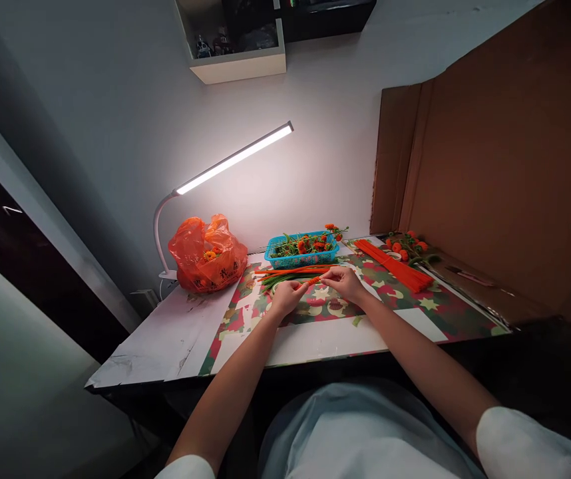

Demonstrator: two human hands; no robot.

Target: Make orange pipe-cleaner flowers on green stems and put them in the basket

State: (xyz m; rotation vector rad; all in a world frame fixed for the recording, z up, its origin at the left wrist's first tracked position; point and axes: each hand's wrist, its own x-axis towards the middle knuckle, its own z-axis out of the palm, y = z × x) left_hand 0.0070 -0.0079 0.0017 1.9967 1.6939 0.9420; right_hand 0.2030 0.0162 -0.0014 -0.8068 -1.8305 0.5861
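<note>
My left hand [288, 295] pinches one end of a short orange coiled pipe cleaner [312, 281] above the table. At its other end, the thumb and fingers of my right hand [344, 282] are closed on it. Just behind my hands lie green pipe cleaners [278, 280] with a few orange ones [285, 271] across them. A blue basket [301, 259] stands farther back, holding orange flowers [310, 245] on green stems. To the right rests a bundle of orange pipe cleaners [394, 265].
An orange plastic bag [208, 256] with yellow-orange pieces inside sits at the left, beside a lit lamp [235, 158]. More orange flowers [406, 247] lie at the back right, near a large cardboard sheet [495, 173]. A patterned cover [430, 304] lies on the table.
</note>
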